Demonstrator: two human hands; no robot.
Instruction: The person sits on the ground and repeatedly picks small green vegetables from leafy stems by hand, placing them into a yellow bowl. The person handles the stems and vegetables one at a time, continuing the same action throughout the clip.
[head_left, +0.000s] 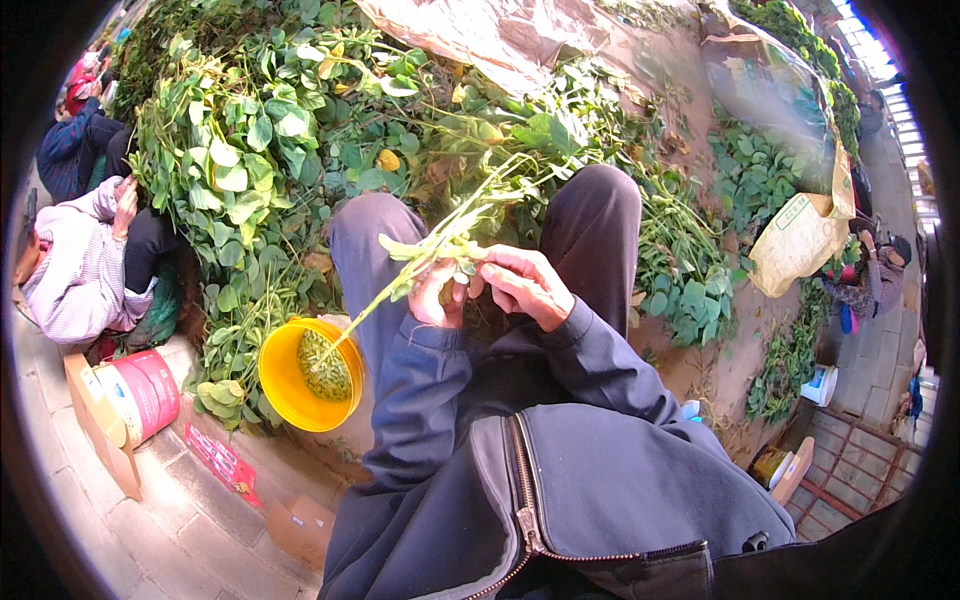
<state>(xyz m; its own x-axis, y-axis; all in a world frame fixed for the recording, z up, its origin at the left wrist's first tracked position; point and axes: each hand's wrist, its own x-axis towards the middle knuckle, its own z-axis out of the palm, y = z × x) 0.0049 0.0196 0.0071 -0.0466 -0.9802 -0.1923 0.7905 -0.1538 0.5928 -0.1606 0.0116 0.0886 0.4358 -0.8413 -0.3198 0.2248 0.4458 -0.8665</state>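
Between my knees, my left hand (441, 295) is closed around a green bean stalk (472, 214) bearing several pods (450, 251). The cut end of the stalk points down to the left, over a yellow bucket (271, 379). My right hand (534, 285) meets the left at the pods, its thumb and forefinger pinched together at a pod's end; part of what they grip is hidden. Picked green pods (324, 367) lie in the bottom of the bucket, which stands beside my left knee.
Leafy bean plants (255, 135) are heaped ahead and to the left. A person (90, 255) sits at left near a pink-and-white bucket (142, 394) and a cardboard box (300, 529). At right are a woven sack (799, 236), another person (877, 277) and a white bucket (820, 384).
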